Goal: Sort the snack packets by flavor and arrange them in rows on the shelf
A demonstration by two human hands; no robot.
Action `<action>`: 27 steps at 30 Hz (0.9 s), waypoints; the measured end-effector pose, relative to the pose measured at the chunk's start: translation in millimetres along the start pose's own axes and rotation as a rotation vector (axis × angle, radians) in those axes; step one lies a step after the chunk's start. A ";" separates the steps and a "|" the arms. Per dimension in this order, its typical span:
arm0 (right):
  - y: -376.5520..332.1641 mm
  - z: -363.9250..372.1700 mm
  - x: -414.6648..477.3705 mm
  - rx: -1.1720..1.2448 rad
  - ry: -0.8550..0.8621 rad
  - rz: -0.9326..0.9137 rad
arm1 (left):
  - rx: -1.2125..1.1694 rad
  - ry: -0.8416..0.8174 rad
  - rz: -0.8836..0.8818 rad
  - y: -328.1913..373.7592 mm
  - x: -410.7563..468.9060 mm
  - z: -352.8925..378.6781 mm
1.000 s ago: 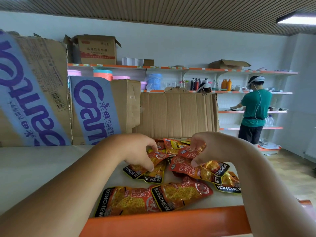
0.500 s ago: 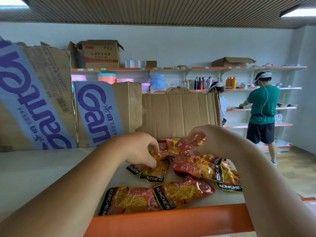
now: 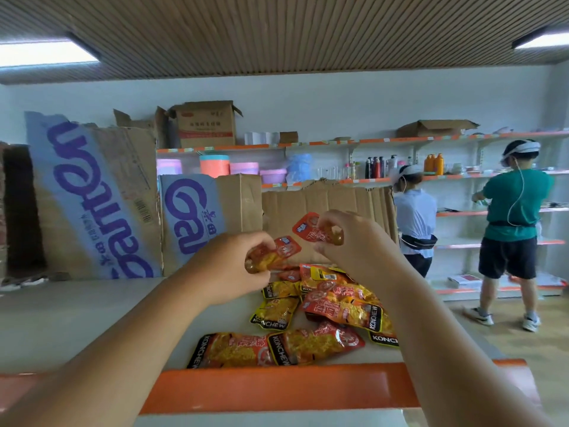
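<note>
Each hand is holding one red packet in the air above the pile on the shelf.

The left hand (image 3: 234, 266) is pinching a red packet (image 3: 278, 251) by its lower end, fingers curled round it. The right hand (image 3: 354, 241) is pinching a second packet (image 3: 309, 228) slightly higher, the two packets hanging just apart. Both are glossy red-orange with a round emblem, a small blue label at the top corner and golden snack showing. Below them the pile (image 3: 338, 306) is lying loose on the pale shelf (image 3: 77, 318), red and yellow packets overlapping, with black bands reading KONCHEW. A front pair (image 3: 234, 349) is lying side by side by the orange edge (image 3: 277, 386). Cardboard (image 3: 326, 201) is standing behind.
</note>
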State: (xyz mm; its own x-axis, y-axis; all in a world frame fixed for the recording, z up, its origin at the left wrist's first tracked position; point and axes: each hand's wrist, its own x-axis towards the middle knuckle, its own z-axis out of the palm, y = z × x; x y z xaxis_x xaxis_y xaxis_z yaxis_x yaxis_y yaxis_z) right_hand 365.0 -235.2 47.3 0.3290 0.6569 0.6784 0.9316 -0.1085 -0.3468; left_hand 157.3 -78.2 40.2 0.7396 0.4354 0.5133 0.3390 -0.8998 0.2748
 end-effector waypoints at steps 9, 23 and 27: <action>-85.9 15.4 -11.7 0.113 0.042 -0.122 | 0.074 0.157 -0.007 -24.9 -67.9 -70.0; -355.8 163.9 -32.1 0.437 0.006 -0.315 | 0.248 0.378 -0.261 -177.4 -280.2 -245.7; -456.8 216.7 -49.7 0.554 -0.055 -0.385 | 0.294 0.406 -0.388 -223.2 -369.1 -302.1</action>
State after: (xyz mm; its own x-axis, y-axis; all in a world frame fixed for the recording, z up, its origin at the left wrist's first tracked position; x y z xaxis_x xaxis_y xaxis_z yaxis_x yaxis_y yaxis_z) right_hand -110.3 -56.5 31.6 -0.0324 0.6104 0.7914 0.7593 0.5299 -0.3777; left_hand -367.0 -29.2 35.0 0.2708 0.6557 0.7048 0.7264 -0.6196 0.2973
